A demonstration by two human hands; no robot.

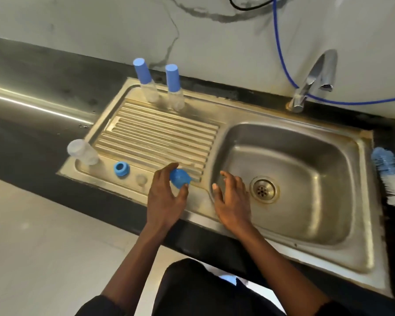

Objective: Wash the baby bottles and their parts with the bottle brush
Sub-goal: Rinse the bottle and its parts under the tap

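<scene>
My left hand [167, 197] pinches a blue bottle cap [179, 177] just above the front of the ribbed drainboard [160, 135]. Over the left rim of the sink basin [306, 156], my right hand [232, 197] hovers with its fingers spread and holds nothing. A clear bottle body [82, 152] stands upside down at the drainboard's front left corner. Beside it lie a blue screw ring [121, 169] and a clear teat [141, 179]. Two capped bottles [146, 80] [174, 87] stand at the back of the drainboard. The blue and white bottle brush [390, 176] lies on the counter right of the sink.
A chrome tap [315, 80] rises behind the basin, with a blue hose [281, 53] running along the wall to it. The drain [263, 189] sits in the basin floor. Dark counter [32, 87] extends to the left; pale floor lies below.
</scene>
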